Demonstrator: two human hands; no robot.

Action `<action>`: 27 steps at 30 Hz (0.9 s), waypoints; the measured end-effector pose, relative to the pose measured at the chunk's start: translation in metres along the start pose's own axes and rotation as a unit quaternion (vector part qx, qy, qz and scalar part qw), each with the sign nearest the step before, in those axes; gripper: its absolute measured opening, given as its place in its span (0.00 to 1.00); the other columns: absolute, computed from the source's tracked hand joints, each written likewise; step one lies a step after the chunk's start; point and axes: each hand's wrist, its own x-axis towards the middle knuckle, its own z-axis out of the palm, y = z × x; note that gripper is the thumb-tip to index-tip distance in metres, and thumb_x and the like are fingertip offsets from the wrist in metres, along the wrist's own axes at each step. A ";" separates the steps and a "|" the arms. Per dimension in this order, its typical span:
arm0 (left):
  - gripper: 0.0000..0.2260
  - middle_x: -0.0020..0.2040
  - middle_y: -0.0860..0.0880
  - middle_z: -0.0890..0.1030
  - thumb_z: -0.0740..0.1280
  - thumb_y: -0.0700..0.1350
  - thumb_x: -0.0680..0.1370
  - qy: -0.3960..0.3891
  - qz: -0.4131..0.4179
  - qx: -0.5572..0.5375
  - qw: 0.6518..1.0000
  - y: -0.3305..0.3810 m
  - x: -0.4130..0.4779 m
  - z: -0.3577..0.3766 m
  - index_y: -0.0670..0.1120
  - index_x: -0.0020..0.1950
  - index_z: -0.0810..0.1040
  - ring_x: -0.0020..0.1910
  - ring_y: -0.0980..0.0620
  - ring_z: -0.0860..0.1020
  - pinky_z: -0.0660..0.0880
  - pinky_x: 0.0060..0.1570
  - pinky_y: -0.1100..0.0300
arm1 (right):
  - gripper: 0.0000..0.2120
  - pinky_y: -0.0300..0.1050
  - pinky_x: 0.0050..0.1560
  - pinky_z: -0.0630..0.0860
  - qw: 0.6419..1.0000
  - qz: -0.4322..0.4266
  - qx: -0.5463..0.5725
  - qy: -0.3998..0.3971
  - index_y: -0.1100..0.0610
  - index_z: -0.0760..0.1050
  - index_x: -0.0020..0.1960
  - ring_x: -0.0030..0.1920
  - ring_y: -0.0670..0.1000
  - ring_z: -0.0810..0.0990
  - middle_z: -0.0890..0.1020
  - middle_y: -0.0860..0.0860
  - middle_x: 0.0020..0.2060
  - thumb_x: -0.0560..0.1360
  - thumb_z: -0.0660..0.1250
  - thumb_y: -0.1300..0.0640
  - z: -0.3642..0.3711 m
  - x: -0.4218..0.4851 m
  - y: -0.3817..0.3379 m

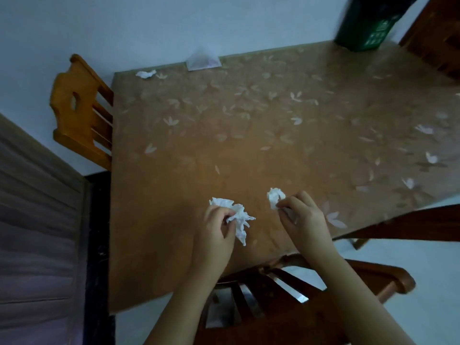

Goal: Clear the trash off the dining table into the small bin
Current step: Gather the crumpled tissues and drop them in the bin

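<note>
Left hand [216,221] grips a crumpled tissue [237,216]; right hand [300,215] pinches a smaller wad [275,196].

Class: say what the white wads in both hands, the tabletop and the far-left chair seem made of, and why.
Left-hand wad and right-hand wad: thin tissue paper, matte, softly creased. Tabletop: probably glossy plastic or glass over brown leaf print; it shines. Chair: varnished wood, orange-brown, with slats.

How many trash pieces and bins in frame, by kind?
Crumpled tissues: 3 - left tissue in left hand, right tissue in right hand, far tissue at the table corner
Clear plastic wrapper: 1
Green bin: 1
Total: 5
</note>
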 end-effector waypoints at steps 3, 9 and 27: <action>0.07 0.40 0.59 0.71 0.68 0.33 0.71 -0.027 0.028 -0.016 0.999 0.013 -0.010 0.006 0.45 0.43 0.77 0.41 0.67 0.71 0.64 0.39 0.77 | 0.06 0.47 0.31 0.75 0.999 0.021 -0.012 0.045 0.63 0.78 0.40 0.34 0.55 0.75 0.75 0.57 0.36 0.66 0.70 0.72 -0.026 -0.027 -0.002; 0.07 0.41 0.58 0.72 0.68 0.34 0.72 -0.096 0.083 -0.035 0.991 0.053 -0.032 0.025 0.46 0.44 0.77 0.43 0.67 0.72 0.66 0.40 0.77 | 0.05 0.31 0.38 0.68 0.986 0.105 -0.043 0.125 0.62 0.78 0.42 0.37 0.52 0.74 0.76 0.57 0.39 0.68 0.70 0.70 -0.082 -0.083 -0.001; 0.04 0.45 0.52 0.75 0.68 0.37 0.73 -0.244 0.309 -0.064 0.917 0.259 -0.204 0.189 0.45 0.45 0.77 0.40 0.61 0.73 0.67 0.43 0.77 | 0.07 0.23 0.40 0.65 0.883 0.296 -0.050 0.360 0.62 0.78 0.40 0.35 0.46 0.70 0.73 0.53 0.37 0.67 0.68 0.72 -0.281 -0.330 0.104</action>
